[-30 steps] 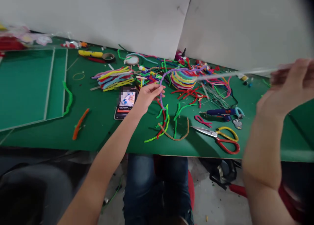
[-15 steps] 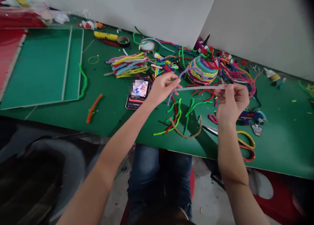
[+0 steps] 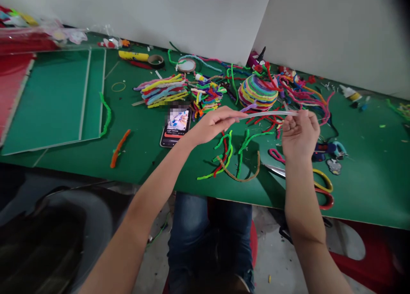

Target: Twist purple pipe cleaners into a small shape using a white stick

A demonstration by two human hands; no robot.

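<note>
A thin, translucent white strip (image 3: 272, 113) bows slightly upward between my hands, above the table. My left hand (image 3: 218, 122) pinches its left end between thumb and fingers. At the other end, my right hand (image 3: 300, 133) grips it between thumb and forefinger, palm turned toward me. A purple pipe cleaner (image 3: 250, 107) shows just beyond my left fingertips; whether that hand still holds it is hidden. Behind the strip sits a round, striped ball of wound pipe cleaners (image 3: 258, 93). Green pipe cleaners (image 3: 243, 151) and a brown one (image 3: 245, 180) lie below my hands.
Scissors (image 3: 323, 180) with yellow and red handles lie beside my right forearm. A phone (image 3: 176, 125) rests left of my left hand, near a bundle of pipe cleaners (image 3: 165, 91). Green boards (image 3: 57, 97) cover the left side. A blue device (image 3: 323, 151) is at right.
My left hand has turned flatter, and the strip has gone from nearly straight to bowed. The purple pipe cleaner across the left fingers is now mostly hidden. The view has shifted slightly.
</note>
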